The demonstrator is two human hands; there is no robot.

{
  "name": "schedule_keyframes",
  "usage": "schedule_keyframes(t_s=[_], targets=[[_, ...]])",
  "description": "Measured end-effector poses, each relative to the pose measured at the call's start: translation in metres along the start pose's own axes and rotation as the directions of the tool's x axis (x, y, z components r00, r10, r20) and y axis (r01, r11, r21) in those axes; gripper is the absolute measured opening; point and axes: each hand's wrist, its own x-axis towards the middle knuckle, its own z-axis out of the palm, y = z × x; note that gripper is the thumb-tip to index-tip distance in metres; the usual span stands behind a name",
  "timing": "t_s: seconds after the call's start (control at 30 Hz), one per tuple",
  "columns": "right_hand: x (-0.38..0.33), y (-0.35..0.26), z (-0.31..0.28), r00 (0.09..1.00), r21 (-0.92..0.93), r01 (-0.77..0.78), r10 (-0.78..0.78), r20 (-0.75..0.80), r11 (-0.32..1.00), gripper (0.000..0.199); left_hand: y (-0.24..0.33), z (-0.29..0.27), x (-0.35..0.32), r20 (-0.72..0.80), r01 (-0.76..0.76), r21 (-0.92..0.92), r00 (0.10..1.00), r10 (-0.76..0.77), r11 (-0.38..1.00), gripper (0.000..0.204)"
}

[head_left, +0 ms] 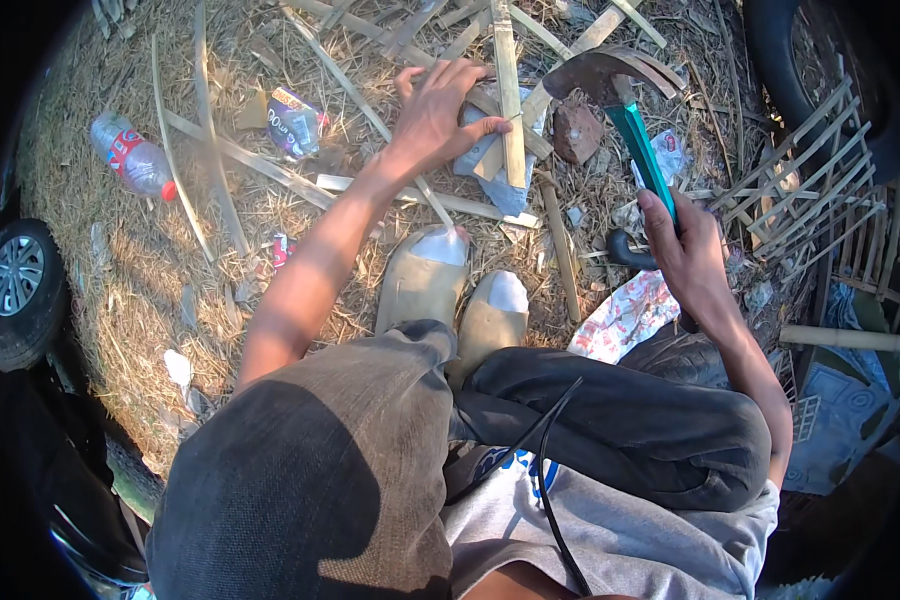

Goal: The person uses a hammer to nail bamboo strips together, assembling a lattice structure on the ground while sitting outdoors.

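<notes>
My right hand (pixel 688 250) is wrapped round the teal handle of a claw hammer (pixel 642 140); its rusty head is raised over the bamboo slats. My left hand (pixel 438 115) reaches forward, with thumb and fingers on crossed slats at the end of a pale upright bamboo slat (pixel 510 100). The thumb tip lies by that slat's edge, near what looks like a thin nail. Under the crossing lies a grey-blue stone block (pixel 505 190). A reddish stone (pixel 576 130) sits right of it, beneath the hammer head.
Dry straw covers the ground. At left lie a plastic bottle (pixel 132 155), a crumpled packet (pixel 295 122) and long strips (pixel 210 140). A bamboo lattice (pixel 810 180) and a tyre (pixel 770 40) are at right. A car wheel (pixel 25 285) stands far left. My shoes (pixel 425 275) are close to the slats.
</notes>
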Motion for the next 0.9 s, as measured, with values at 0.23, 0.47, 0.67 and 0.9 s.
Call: schedule_keyframes(t_s=[0.23,0.47,0.67,0.9], targets=[[0.002,0.008,0.015,1.0,0.043,-0.02,0.019,0.009,0.999,0.038,0.0,-0.006,-0.005,0.064,-0.09,0.089,0.994,0.084,0.992,0.07],[-0.007,0.013,0.042,0.992,-0.014,0.055,-0.057,-0.116,0.998,0.038,0.008,-0.011,0.003,0.226,-0.109,0.155,0.971,0.072,0.982,0.073],[-0.012,0.008,0.052,0.99,0.067,0.04,-0.031,-0.134,0.997,0.033,0.0,-0.011,0.001,0.253,-0.116,0.179,0.965,0.068,0.977,0.082],[-0.016,0.017,0.066,0.953,0.062,0.191,-0.169,-0.252,0.98,0.027,-0.001,-0.011,0.005,0.236,-0.129,0.098,0.966,0.102,0.987,0.091]])
